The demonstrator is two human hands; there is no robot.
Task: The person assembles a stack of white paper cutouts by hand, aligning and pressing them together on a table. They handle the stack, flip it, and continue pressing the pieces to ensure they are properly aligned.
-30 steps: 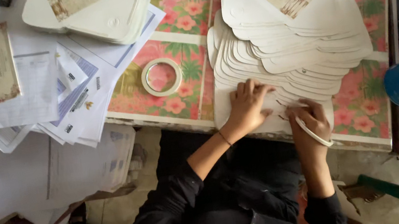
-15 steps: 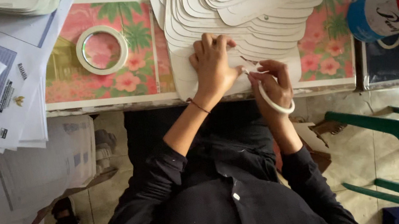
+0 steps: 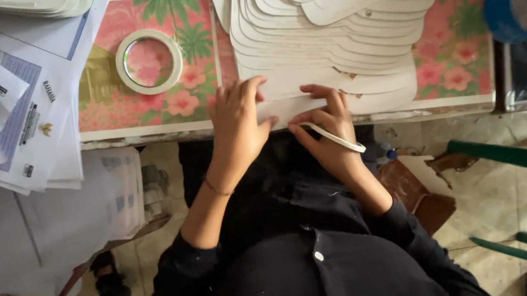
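Black sleeves hide both forearms up to the wrists. At the near table edge, a pale cream cardboard cut-out is pressed flat by the left hand, fingers spread, and pinched by the right hand, on which a white tape ring is worn. Beyond, overlapping cut-outs are cropped above. 1 white tape roll lies left, on the floral tablecloth.

A table covered with a pink flowered cloth carries everything. On it lie a roll of white tape, a fanned stack of white card cutouts reaching the near edge, and loose piles of printed papers overhanging the left side.
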